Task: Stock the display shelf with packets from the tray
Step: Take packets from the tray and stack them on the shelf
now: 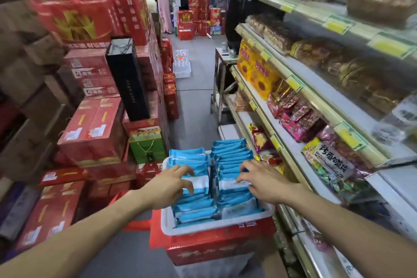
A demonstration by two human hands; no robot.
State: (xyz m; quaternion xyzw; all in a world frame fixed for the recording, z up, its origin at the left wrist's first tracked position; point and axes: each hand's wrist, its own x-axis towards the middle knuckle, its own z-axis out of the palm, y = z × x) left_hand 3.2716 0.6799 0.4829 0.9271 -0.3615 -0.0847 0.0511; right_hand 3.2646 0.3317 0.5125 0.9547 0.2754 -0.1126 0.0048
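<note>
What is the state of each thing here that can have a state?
tray: full, resting on a red box
blue packets: packed in two rows in the tray
left hand: fingers bent onto the left row; grip unclear
right hand: fingers bent onto the right row; grip unclear
display shelf: stocked with other snacks

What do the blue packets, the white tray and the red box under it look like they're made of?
Blue packets: likely thin plastic film, slightly glossy; they crease and show sealed ends. White tray: probably moulded plastic, matte, with a smooth rounded rim. Red box: seemingly printed cardboard, with a folded flap and scuffed edges.
</note>
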